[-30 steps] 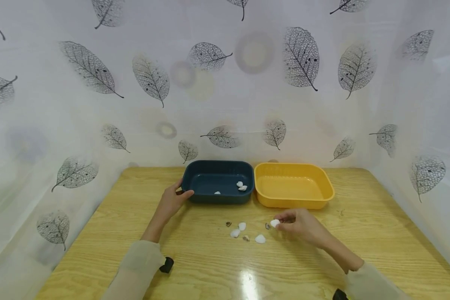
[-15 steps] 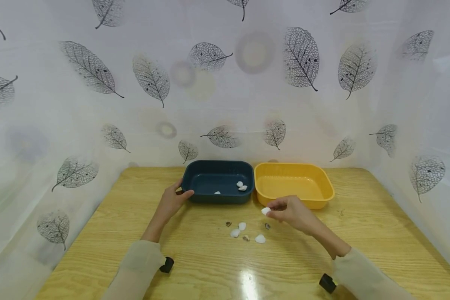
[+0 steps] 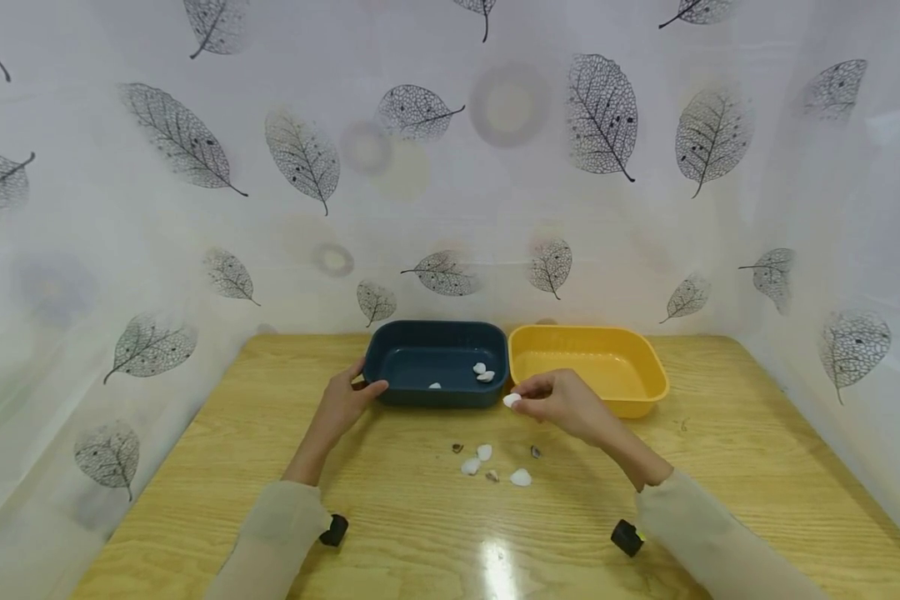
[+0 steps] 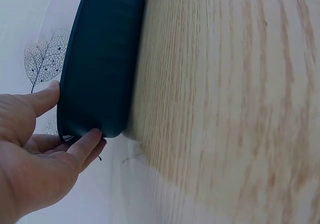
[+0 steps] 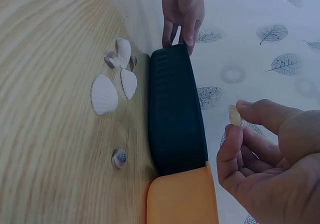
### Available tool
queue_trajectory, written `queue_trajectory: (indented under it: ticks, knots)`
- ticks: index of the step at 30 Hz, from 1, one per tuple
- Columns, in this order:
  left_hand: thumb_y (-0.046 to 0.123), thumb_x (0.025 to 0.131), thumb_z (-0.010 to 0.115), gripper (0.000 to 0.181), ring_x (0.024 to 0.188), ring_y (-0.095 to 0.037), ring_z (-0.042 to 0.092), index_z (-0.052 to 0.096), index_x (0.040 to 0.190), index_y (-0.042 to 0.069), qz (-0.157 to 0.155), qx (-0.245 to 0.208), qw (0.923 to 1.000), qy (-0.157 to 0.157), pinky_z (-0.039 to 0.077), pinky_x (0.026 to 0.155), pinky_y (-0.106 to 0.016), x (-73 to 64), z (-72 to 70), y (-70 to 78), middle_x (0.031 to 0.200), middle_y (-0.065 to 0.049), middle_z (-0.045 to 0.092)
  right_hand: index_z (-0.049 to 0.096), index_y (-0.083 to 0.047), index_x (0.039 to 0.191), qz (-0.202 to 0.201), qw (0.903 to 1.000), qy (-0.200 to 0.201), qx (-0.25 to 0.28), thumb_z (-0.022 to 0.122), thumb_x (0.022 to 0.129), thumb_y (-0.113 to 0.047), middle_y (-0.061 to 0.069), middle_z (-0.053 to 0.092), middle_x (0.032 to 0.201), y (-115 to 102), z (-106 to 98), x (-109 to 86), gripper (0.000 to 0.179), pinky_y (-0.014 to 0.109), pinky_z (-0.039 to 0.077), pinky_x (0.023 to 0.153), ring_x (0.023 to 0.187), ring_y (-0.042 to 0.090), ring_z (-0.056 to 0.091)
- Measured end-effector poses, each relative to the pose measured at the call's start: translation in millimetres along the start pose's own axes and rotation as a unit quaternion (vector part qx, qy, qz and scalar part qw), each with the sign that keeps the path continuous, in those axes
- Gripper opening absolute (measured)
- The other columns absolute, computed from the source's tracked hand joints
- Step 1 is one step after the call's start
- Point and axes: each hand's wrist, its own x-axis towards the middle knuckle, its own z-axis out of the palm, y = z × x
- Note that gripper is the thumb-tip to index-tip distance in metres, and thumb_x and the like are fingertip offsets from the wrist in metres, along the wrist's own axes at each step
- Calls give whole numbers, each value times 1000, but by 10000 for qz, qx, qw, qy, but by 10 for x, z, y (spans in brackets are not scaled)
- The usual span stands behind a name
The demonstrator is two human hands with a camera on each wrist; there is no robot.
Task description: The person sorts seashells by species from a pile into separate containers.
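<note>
- Shifted up-left: right grip (image 3: 570, 406), pinching one white shell (image 3: 512, 401); mid-carry, we judge.
- Left grip (image 3: 343, 400): clasping navy tray (image 3: 442, 398) at its left end, frame centre.

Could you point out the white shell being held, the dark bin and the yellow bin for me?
Held white shell (image 3: 511, 401): head view, on its exposed face.
Dark bin (image 3: 427, 363): head view, on its bare inner floor.
Yellow bin (image 3: 598, 365): head view, on its bare inner floor.

No lettering legible, as far as visible.
</note>
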Motion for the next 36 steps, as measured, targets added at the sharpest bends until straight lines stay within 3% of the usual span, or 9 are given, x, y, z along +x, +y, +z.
queue_trajectory:
  ticks: [4, 8, 17, 20, 24, 27, 30, 33, 36]
  knots:
    - [23, 105, 65, 77, 141, -44, 44, 22, 161, -6, -14, 21, 10000, 14, 50, 106, -51, 6, 1, -12, 164, -28, 26, 80, -5, 108, 34, 10000, 60, -6, 79, 93, -23, 4, 75, 94, -52, 27, 78, 24, 30, 56, 68, 77, 18, 61]
    - [22, 105, 65, 76, 141, -44, 45, 22, 161, -7, -35, 34, 10000, 57, 50, 105, -51, 8, 1, -9, 164, -29, 26, 79, -2, 111, -29, 9999, 56, 109, 78, 94, -21, 9, 75, 92, -105, 57, 172, 25, 27, 49, 59, 73, 23, 59]
    - [21, 105, 64, 77, 142, -44, 42, 19, 162, -6, -105, -141, 9998, -5, 50, 104, -52, -5, 5, 0, 165, -28, 22, 76, 0, 119, 204, 9989, 233, 361, 78, 95, -23, 10, 74, 84, -201, 152, 410, 34, 45, 54, 75, 77, 37, 65]
    - [22, 105, 64, 77, 142, -44, 43, 20, 162, -5, -115, -133, 9998, 24, 51, 103, -51, -3, 6, -2, 165, -28, 23, 75, 1, 119, 196, 9983, 288, 477, 76, 96, -21, 17, 73, 83, -214, 187, 497, 32, 46, 55, 70, 67, 35, 62]
    - [22, 105, 64, 77, 142, -44, 44, 20, 161, -6, -102, -128, 9999, 34, 51, 103, -50, -1, 7, -6, 165, -28, 24, 76, 1, 118, 205, 9977, 391, 511, 76, 97, -19, 19, 72, 82, -215, 221, 606, 29, 36, 51, 60, 64, 34, 59]
    - [21, 105, 64, 76, 142, -44, 44, 20, 162, -6, -91, -111, 9999, 43, 51, 104, -51, 1, 8, -8, 165, -28, 24, 76, 2, 117, 291, 9969, 549, 490, 76, 96, -20, 12, 71, 81, -216, 242, 678, 30, 34, 53, 65, 70, 28, 61]
    - [21, 105, 64, 76, 141, -44, 44, 21, 161, -6, -73, -64, 9999, 71, 50, 105, -51, 4, 9, -7, 164, -28, 25, 75, 3, 117, 353, 9957, 650, 554, 76, 96, -19, 8, 71, 81, -218, 263, 740, 31, 43, 57, 77, 75, 24, 63]
    - [21, 105, 65, 76, 141, -44, 44, 22, 161, -6, -62, -17, 9999, 88, 50, 106, -51, 12, 9, -10, 164, -28, 25, 74, 2, 118, 398, 9946, 708, 639, 76, 97, -19, 7, 72, 81, -221, 282, 790, 30, 52, 57, 84, 79, 33, 66]
    - [21, 105, 65, 76, 141, -44, 44, 22, 161, -6, -80, -16, 9999, 82, 49, 106, -51, 19, 11, -15, 164, -28, 26, 74, 3, 118, 370, 9943, 747, 669, 76, 97, -19, 13, 74, 87, -217, 301, 845, 30, 53, 57, 83, 82, 39, 67]
